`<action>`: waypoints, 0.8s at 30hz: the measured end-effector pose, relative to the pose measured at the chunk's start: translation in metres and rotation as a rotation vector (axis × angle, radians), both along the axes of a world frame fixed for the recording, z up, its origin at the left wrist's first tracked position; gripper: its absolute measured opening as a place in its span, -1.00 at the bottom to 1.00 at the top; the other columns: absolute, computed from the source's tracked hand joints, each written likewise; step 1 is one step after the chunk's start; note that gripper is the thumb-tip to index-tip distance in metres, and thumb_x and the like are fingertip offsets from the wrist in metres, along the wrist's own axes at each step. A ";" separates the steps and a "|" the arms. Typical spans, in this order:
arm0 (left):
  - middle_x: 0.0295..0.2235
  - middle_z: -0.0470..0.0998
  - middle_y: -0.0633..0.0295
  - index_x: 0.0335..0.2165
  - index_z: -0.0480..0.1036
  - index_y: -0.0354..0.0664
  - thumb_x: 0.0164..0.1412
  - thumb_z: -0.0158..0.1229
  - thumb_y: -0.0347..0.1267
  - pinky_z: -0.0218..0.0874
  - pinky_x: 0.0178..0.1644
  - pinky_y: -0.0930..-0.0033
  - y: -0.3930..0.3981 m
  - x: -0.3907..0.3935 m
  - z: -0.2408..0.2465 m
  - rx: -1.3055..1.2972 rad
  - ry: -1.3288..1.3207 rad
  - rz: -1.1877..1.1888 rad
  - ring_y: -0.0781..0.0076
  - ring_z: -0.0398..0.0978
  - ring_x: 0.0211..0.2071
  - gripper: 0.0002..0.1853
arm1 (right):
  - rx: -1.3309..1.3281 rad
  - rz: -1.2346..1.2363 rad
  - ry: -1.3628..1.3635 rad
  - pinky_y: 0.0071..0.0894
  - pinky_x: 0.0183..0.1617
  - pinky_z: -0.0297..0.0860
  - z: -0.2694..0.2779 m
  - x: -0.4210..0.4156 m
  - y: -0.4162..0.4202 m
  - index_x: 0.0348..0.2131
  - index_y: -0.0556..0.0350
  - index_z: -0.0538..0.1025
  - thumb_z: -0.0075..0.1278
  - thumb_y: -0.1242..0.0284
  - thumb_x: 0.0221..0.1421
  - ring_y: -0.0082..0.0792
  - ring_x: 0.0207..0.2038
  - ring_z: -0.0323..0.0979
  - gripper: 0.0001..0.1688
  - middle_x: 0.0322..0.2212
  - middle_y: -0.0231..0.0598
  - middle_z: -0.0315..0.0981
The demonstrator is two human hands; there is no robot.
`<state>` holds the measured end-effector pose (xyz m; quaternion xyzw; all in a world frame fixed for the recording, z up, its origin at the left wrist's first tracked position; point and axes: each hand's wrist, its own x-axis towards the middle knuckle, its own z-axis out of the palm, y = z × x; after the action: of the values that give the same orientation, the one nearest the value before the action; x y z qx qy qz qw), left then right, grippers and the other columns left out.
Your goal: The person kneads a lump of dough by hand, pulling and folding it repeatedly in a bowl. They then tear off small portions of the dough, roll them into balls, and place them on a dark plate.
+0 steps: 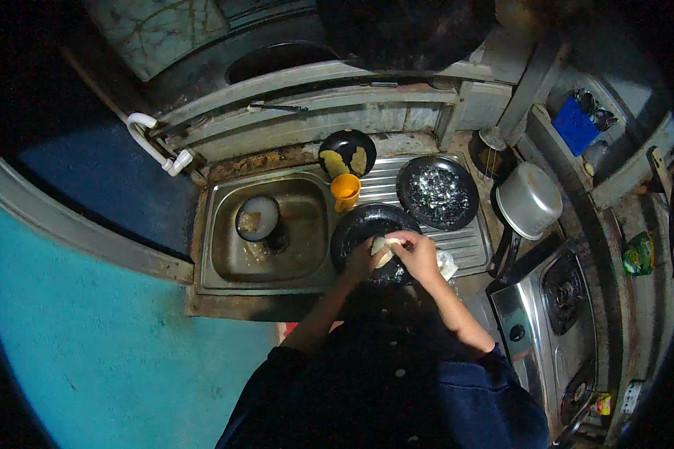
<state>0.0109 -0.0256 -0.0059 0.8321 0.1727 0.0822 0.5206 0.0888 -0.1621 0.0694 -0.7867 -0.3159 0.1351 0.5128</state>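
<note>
Both hands meet over a round black plate (pixel 351 230) on the sink's drainboard. Between them is a small pale, soft piece (pixel 383 255), perhaps dough. My left hand (pixel 362 258) grips it from the left, partly in shadow. My right hand (pixel 417 253) pinches it from the right, its fingertips on the upper edge. Behind, to the right, a second black plate (pixel 438 192) is strewn with white powder or bits. An orange plastic cup (pixel 345 187) stands just beyond the nearer plate. A crumpled white plastic bag (pixel 446 264) lies beside my right hand.
At left, a steel sink basin (pixel 309 264) holds a bowl (pixel 258 218) of cloudy liquid. A small black plate (pixel 347 140) with flat yellowish pieces sits behind the cup. An aluminium pot (pixel 531 199) and a gas stove (pixel 545 331) stand at right. A white faucet (pixel 149 143) rises at left.
</note>
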 end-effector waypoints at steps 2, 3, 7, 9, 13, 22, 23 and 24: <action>-0.20 0.44 -0.03 -0.08 0.30 -0.24 0.03 0.09 -0.18 0.19 -0.06 0.31 0.008 -0.005 -0.006 -0.035 -0.105 -0.027 0.16 0.40 -0.14 -0.49 | -0.089 0.072 -0.145 -0.39 -0.32 0.36 -0.008 0.000 0.004 -0.31 0.06 0.53 0.01 0.57 -0.15 -0.16 -0.46 0.46 -0.72 -0.44 -0.09 0.49; -0.23 0.45 -0.01 -0.10 0.32 -0.23 0.02 0.11 -0.21 0.21 -0.09 0.34 0.009 -0.008 -0.010 -0.002 -0.248 -0.012 0.18 0.42 -0.18 -0.52 | -0.231 0.144 -0.150 -0.33 -0.32 0.37 -0.012 0.000 0.006 -0.30 0.07 0.52 0.00 0.56 -0.14 -0.07 -0.42 0.44 -0.71 -0.41 -0.05 0.47; -0.22 0.47 0.05 -0.15 0.40 -0.16 0.00 0.13 -0.31 0.23 -0.09 0.41 0.027 -0.012 -0.023 -0.020 -0.205 -0.085 0.27 0.46 -0.21 -0.62 | -0.288 0.213 -0.352 -0.22 -0.34 0.38 -0.049 0.005 0.003 -0.32 0.01 0.53 -0.06 0.56 -0.14 -0.04 -0.47 0.44 -0.72 -0.48 0.01 0.44; -0.20 0.46 0.09 -0.17 0.42 -0.12 -0.01 0.13 -0.37 0.23 -0.08 0.42 0.032 -0.016 -0.024 0.032 -0.130 -0.091 0.29 0.46 -0.21 -0.66 | -0.373 0.238 -0.418 -0.20 -0.36 0.39 -0.055 -0.001 0.000 -0.34 0.00 0.52 -0.09 0.58 -0.15 -0.05 -0.48 0.44 -0.72 -0.50 0.02 0.44; -0.20 0.46 0.12 -0.18 0.43 -0.11 -0.01 0.13 -0.42 0.27 -0.11 0.41 0.020 -0.018 -0.013 0.129 -0.166 -0.042 0.26 0.46 -0.21 -0.67 | -0.475 0.256 -0.597 -0.25 -0.43 0.40 -0.060 -0.018 0.002 -0.38 0.10 0.48 -0.14 0.62 -0.17 -0.12 -0.49 0.46 -0.74 -0.49 -0.01 0.44; -0.24 0.48 0.07 -0.25 0.46 -0.09 0.04 0.03 -0.43 0.32 -0.17 0.34 0.014 -0.020 -0.054 0.351 -0.294 0.000 0.22 0.47 -0.23 -0.76 | -0.550 0.239 -0.703 -0.27 -0.42 0.41 -0.070 -0.039 0.015 -0.54 0.27 0.45 -0.13 0.56 -0.19 -0.16 -0.41 0.43 -0.86 -0.50 -0.02 0.38; -0.25 0.48 0.07 -0.25 0.46 -0.07 0.04 0.02 -0.41 0.32 -0.19 0.32 0.012 -0.018 -0.054 0.386 -0.297 -0.023 0.21 0.47 -0.25 -0.76 | -0.553 0.239 -0.701 -0.26 -0.44 0.40 -0.075 -0.038 0.014 -0.54 0.28 0.43 -0.15 0.57 -0.18 -0.15 -0.47 0.44 -0.86 -0.53 0.01 0.39; -0.27 0.49 0.07 -0.24 0.45 -0.06 0.05 0.00 -0.39 0.32 -0.20 0.29 0.013 -0.018 -0.054 0.426 -0.300 -0.034 0.20 0.47 -0.26 -0.76 | -0.513 0.211 -0.763 -0.27 -0.45 0.41 -0.072 -0.040 0.015 -0.58 0.23 0.45 -0.13 0.55 -0.18 -0.17 -0.50 0.45 -0.88 -0.58 -0.03 0.41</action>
<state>-0.0067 -0.0123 -0.0599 0.9042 0.0584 0.2306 0.3547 0.0484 -0.1468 -0.0027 -0.8450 -0.5166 -0.0385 0.1326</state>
